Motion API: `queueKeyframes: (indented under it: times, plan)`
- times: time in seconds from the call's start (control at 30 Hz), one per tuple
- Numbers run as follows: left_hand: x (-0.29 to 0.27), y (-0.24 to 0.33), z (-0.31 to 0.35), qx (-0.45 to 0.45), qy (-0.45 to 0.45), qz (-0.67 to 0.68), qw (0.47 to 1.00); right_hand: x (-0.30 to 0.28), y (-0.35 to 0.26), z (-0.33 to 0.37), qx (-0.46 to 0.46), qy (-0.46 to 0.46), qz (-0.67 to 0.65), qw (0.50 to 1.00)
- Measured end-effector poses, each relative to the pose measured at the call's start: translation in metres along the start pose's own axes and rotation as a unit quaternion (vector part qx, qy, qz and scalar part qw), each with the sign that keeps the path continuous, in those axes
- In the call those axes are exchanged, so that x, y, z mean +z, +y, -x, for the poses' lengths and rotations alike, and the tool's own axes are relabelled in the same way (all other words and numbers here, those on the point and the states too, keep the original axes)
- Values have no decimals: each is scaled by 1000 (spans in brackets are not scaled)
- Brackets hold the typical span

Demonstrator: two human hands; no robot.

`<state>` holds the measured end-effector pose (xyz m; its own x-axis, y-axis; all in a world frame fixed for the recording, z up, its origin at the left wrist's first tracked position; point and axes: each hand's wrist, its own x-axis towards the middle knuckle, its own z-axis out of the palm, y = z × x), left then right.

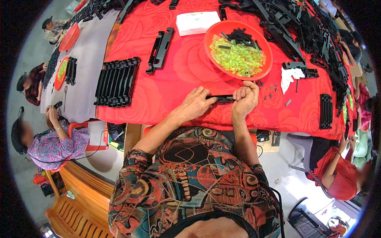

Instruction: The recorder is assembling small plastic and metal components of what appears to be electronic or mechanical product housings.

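Patterned shirt fills the lower frame, nearest the lens; both forearms reach up from it to the bench w/ red rose-print cloth.

Far left of the hands: row of black ribbed plastic parts lying side by side on the cloth. Up & left of the left hand: one long black bracket, lying apart from the row.

Left hand rests palm-down, fingers pressed onto the left end of a slim black plastic strip. Strip lies flat on the cloth between both hands, near the bench's front edge. Right hand is clenched round the strip's right end, thumb on top.

Just above the right hand: red bowl holding yellow-green clear pieces plus a few small black bits. Right of the hands: white crumpled cloth, then a small black ribbed stack further right. Big heap of black parts up & right.
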<state>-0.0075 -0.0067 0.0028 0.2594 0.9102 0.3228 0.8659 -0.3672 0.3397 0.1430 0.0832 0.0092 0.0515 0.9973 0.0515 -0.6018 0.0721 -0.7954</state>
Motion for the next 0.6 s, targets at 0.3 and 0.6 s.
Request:
queueKeyframes:
  times: [0.3, 0.6]
  plan:
    - [-6, 4, 26, -30, 26, 34, 999, 0, -22, 5, 34, -23, -58, 997]
    - [-13, -7, 28, -19, 8, 53, 998, -19, -1, 25, -4, -79, 197, 977]
